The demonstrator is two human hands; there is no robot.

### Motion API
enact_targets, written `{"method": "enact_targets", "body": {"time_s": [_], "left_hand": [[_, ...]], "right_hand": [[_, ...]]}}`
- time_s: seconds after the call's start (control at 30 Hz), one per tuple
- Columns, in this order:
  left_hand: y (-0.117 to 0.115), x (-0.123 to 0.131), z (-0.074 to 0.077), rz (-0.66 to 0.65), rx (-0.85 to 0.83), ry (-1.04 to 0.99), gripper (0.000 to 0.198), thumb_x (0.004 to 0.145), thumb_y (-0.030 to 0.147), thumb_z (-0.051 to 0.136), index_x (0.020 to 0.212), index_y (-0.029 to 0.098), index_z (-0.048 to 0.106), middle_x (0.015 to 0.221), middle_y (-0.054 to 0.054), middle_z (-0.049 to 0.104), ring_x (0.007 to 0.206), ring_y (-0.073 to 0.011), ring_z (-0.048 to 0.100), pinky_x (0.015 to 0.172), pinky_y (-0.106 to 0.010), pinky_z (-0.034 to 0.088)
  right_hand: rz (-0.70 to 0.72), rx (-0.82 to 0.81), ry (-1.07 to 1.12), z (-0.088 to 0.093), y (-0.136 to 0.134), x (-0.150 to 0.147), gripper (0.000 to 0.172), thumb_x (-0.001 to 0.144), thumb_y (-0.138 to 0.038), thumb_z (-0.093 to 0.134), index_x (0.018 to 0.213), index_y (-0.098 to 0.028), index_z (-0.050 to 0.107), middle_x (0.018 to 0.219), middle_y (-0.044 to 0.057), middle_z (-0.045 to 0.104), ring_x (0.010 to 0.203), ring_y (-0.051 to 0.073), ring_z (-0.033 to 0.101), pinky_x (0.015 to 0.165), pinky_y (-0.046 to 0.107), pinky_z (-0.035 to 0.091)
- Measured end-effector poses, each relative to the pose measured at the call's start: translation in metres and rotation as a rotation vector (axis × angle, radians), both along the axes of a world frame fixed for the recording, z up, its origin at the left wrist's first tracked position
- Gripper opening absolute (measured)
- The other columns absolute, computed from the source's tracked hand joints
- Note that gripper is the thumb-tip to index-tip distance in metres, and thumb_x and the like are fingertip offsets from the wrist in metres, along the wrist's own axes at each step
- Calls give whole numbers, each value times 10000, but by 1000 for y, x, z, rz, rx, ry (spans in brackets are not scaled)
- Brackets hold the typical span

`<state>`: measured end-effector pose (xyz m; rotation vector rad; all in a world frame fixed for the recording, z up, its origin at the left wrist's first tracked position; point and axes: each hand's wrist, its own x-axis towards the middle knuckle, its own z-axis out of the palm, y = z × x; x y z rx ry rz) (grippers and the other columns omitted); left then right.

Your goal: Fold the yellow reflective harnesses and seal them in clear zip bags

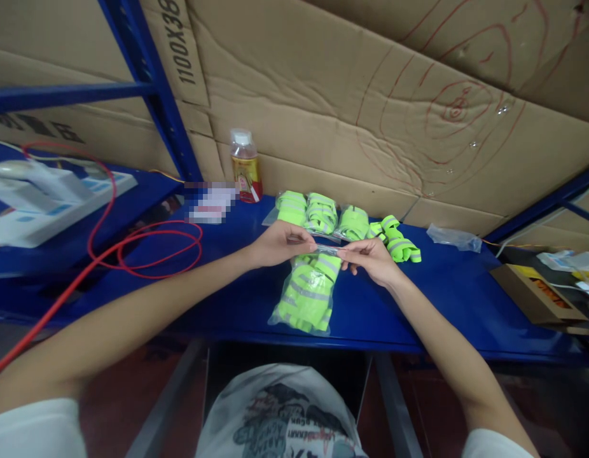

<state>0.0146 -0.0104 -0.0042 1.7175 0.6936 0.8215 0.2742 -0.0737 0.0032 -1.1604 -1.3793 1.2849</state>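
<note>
A clear plastic bag (306, 296) stuffed with neon-green reflective bands lies on the blue shelf (437, 299) in front of me. My left hand (278, 243) pinches the bag's top edge from the left. My right hand (371, 257) pinches the same edge from the right. Both hands are closed on the bag's mouth. Behind them several more bagged green bands (320, 213) lie in a row, and loose green bands (399, 242) sit to the right of those.
A drink bottle (245, 166) stands at the back against the cardboard wall. A red cable (146, 251) loops on the left beside a white device (46, 191). An empty clear bag (454, 238) and an open carton (537, 292) lie right. A printed sack (280, 413) sits below.
</note>
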Motion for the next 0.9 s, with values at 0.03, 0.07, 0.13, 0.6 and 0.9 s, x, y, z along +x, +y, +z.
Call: {"method": "enact_targets", "body": {"time_s": [0.03, 0.07, 0.13, 0.6, 0.9], "left_hand": [[-1, 0, 0, 1, 32, -15, 407, 776, 481, 907, 854, 94, 811, 837, -90, 805, 740, -158, 694, 718, -271, 561], [-1, 0, 1, 8, 55, -31, 404, 785, 479, 902, 851, 93, 806, 843, -90, 805, 747, -156, 696, 730, -271, 562], [-2, 0, 1, 35, 72, -58, 394, 794, 472, 896, 847, 94, 796, 841, -85, 801, 740, -146, 689, 727, -263, 554], [-6, 6, -2, 59, 29, -46, 406, 819, 491, 889, 887, 94, 840, 863, -95, 823, 751, -154, 701, 734, -263, 552], [-19, 7, 6, 43, 133, -68, 388, 851, 475, 868, 814, 94, 810, 773, -75, 790, 680, -137, 668, 686, -249, 549]], "right_hand": [[-7, -10, 9, 0, 0, 0, 388, 628, -439, 1029, 809, -135, 868, 587, 64, 749, 460, 120, 644, 417, 197, 499], [-18, -29, 23, 0, 0, 0, 387, 625, -434, 1030, 807, -134, 866, 598, 66, 753, 472, 129, 659, 415, 200, 507], [-40, -83, 68, 1, 0, 0, 393, 627, -439, 1028, 812, -135, 861, 661, 79, 779, 516, 157, 708, 415, 210, 533], [-17, 17, 81, 0, -1, -2, 406, 677, -475, 1006, 845, -142, 845, 721, 68, 788, 609, 168, 743, 490, 240, 622], [-3, 66, 19, 1, -7, -12, 424, 685, -510, 996, 843, -146, 845, 583, 28, 730, 462, 140, 659, 440, 249, 589]]}}
